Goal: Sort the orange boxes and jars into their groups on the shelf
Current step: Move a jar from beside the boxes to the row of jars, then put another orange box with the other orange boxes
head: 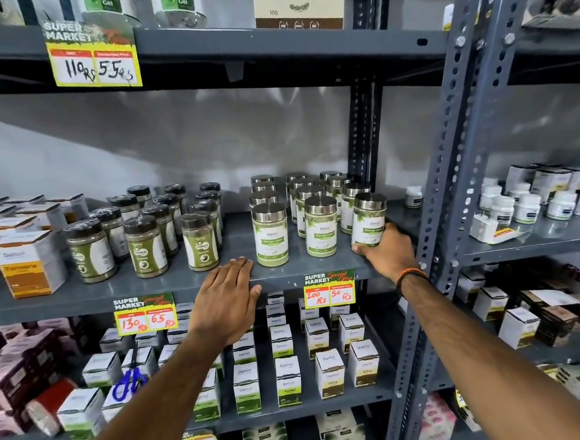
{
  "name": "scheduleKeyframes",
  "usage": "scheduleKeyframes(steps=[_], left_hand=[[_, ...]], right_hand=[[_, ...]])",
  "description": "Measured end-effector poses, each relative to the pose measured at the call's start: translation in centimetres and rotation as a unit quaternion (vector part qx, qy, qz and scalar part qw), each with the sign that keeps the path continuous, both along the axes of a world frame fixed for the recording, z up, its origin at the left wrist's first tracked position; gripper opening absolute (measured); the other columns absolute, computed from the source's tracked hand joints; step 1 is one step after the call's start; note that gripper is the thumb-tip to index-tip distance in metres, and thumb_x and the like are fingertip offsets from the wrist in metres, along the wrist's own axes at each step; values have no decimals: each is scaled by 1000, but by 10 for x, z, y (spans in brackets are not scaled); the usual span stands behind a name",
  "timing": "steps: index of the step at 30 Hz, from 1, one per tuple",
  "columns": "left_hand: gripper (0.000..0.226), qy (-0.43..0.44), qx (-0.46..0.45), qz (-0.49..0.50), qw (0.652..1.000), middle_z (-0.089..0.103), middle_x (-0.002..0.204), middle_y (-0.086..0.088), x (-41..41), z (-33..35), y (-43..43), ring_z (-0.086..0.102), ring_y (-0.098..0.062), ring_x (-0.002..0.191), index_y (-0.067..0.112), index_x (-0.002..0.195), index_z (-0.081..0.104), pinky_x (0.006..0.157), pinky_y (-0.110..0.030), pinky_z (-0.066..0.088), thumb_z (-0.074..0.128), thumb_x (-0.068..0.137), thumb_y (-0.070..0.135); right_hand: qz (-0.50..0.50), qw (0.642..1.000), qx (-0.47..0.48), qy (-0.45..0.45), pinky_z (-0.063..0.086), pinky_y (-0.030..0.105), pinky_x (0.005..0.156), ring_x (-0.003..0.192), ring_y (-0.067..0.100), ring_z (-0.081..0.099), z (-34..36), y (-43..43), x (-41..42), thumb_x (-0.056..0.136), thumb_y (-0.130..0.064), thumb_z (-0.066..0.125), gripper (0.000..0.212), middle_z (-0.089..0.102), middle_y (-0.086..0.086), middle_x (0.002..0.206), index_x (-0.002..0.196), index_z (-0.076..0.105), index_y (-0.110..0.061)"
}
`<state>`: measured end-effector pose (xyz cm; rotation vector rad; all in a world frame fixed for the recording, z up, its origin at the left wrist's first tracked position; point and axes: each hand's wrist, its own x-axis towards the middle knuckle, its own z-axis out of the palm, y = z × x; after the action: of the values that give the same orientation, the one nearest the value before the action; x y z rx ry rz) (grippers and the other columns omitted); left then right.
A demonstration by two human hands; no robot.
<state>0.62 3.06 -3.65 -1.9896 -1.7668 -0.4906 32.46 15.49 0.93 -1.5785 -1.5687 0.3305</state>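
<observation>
A person squares up stock on a grey metal shelf (169, 286), the right hand (387, 251) cupped around the base of the front right silver-lidded jar (368, 219), which judging by its slight lean should be nudged level with its 2 front-row neighbours without tipping. The left hand (226, 293) lies flat and loosely spread on the shelf edge, holding nothing, fingers just short of a dark-lidded jar (201, 241). The orange box (29, 264) stands at the far left of the same shelf.
</observation>
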Motion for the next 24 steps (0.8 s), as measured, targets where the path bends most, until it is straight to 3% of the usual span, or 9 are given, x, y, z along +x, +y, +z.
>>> scheduleKeyframes(steps=[11, 17, 19, 21, 24], left_hand=[[64, -8, -10, 1, 1000, 48, 155, -12, 1, 1, -1, 41, -26, 143, 8, 151, 40, 121, -41, 28, 22, 103, 46], [65, -9, -28, -35, 999, 36, 162, -10, -2, 6, -24, 28, -23, 150, 8, 157, 27, 126, -40, 14, 29, 104, 46], [66, -9, -21, -39, 999, 37, 161, -11, -11, 6, -48, 29, -23, 150, 9, 157, 26, 126, -41, 15, 30, 104, 47], [67, -7, -9, -32, 999, 38, 161, -11, -29, 5, -75, 31, -23, 150, 9, 157, 27, 126, -41, 17, 28, 102, 49], [66, -2, 6, -12, 1000, 41, 159, -12, -72, 4, -116, 33, -24, 149, 11, 155, 30, 126, -41, 19, 29, 103, 51]], right_hand=[[-6, 1000, -19, -1, 56, 37, 93, 115, 31, 71, 1, -1, 0, 75, -39, 92, 69, 75, 11, 127, 130, 63, -8], [-24, 999, 21, 24, 54, 32, 78, 105, 31, 73, -3, -40, -5, 83, -40, 86, 59, 76, 14, 119, 123, 63, -4], [-21, 996, 71, 43, 51, 31, 84, 112, 32, 71, -2, -69, -15, 87, -34, 82, 60, 74, 14, 127, 134, 59, -5], [1, 993, 116, 30, 52, 39, 98, 125, 35, 64, -1, -100, -34, 92, -31, 79, 67, 66, 16, 140, 147, 50, -7], [85, 980, 178, 20, 47, 46, 113, 133, 34, 58, 1, -142, -84, 94, -27, 76, 66, 60, 17, 147, 149, 48, -3]])
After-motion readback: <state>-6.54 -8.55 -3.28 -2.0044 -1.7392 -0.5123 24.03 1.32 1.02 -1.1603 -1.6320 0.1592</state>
